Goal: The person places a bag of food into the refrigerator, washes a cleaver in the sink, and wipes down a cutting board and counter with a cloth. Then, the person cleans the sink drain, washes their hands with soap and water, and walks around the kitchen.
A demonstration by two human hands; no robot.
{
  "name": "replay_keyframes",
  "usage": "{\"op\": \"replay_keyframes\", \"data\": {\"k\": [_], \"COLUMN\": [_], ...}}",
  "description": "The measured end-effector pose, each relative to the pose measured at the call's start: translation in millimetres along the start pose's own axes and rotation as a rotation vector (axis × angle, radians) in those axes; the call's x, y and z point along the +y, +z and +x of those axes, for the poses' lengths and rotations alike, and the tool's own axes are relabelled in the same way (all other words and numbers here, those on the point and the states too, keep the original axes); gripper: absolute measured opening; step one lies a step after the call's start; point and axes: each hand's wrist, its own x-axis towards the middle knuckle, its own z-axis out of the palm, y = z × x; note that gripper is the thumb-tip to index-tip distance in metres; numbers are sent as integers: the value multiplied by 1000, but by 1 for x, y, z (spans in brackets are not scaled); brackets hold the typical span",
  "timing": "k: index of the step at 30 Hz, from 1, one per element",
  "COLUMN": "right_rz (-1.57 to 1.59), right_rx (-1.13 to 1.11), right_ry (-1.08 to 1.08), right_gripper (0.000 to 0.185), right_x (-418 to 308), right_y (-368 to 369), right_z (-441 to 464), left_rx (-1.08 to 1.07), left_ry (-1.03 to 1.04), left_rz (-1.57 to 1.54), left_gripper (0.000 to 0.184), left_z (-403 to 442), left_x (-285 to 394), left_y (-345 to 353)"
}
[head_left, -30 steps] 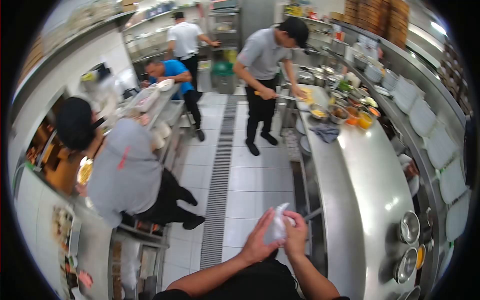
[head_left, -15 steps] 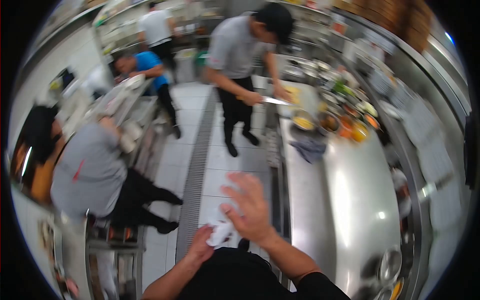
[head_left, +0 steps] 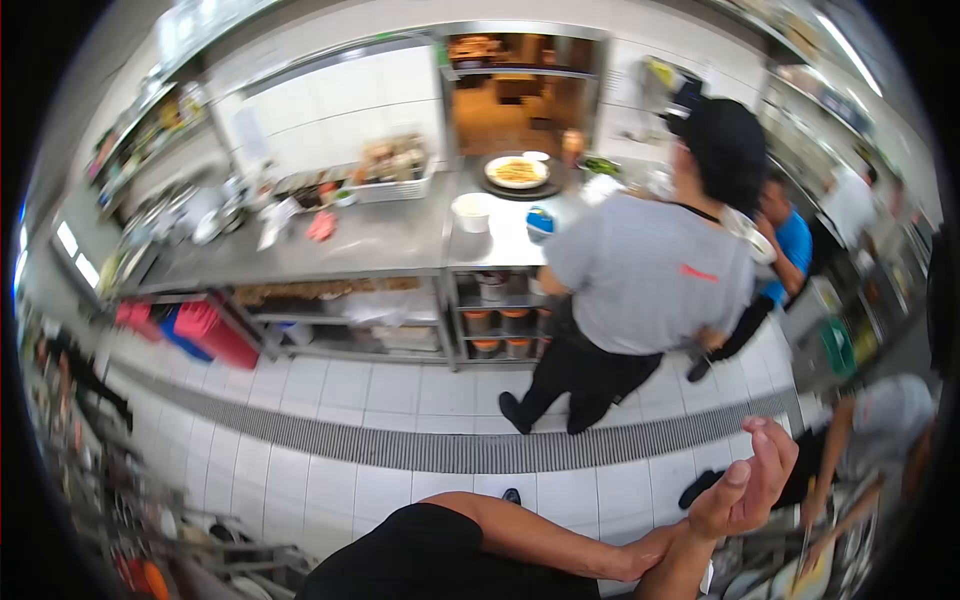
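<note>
My right hand [head_left: 750, 485] is raised at the lower right, thumb apart and fingers loosely curled, holding nothing. Across my body reaches my left arm, its hand [head_left: 645, 553] against my right wrist and forearm. The left fingers are mostly hidden behind that forearm. A sliver of crumpled white paper [head_left: 709, 577] shows at the forearm's far side, where the left fingers close round it.
A co-worker in a grey shirt [head_left: 650, 270] stands at the steel counter [head_left: 390, 235]. On it are a plate of food [head_left: 517, 172], a white tub [head_left: 471, 212] and a tray of containers [head_left: 395, 185]. A floor drain [head_left: 400, 445] crosses the tiles. Other people are at right.
My view has swung left from the aisle to the wall counter. My hands have moved to the right, and the left, with the white paper, now meets the right forearm.
</note>
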Motion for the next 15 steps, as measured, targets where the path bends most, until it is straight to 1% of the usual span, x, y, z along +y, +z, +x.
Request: {"op": "replay_keyframes", "data": {"k": [1,2,3,5,6,7,9,11,13,14,15], "right_rz": [80,147,213,301,367,423,490,553,636,721,735], "right_rx": [-20,-88,-117,-184,-228,-272,-423,-597,-743,-868,-865], "right_ry": [33,25,74,156,192,218,307,359,326,444,447], "right_gripper": [28,28,27,27,27,26,24,21,18,20,20], "right_x": [9,17,18,14,15,18,23,31,42,43,43], "right_y": [15,32,48,68,74,77,86,99,106,104,104], "right_z": [-1,-2,-7,-19,-30,-42,-60,-81,-103,-110,-116], "left_rx": [-226,-422,-312,-368,-38,134,280,579,765,782,895], "left_ry": [-274,-483,-476,-369,-468,-472,-631,-723,-762,-769,-714], "left_rz": [-838,-1704,-1718,-1411,-1212,-1143,-868,-813,-1084,-1071,-1166], "left_gripper": [42,39,39,38,42,46,50,46,39,39,37], "left_z": [20,34,46,60,59,61,41,13,-22,-32,-40], "left_x": [-32,-63,-87,-129,-119,-154,-203,-237,-250,-245,-239], "left_y": [-3,-11,-11,-16,-54,-48,-93,-115,-136,-135,-132]}}
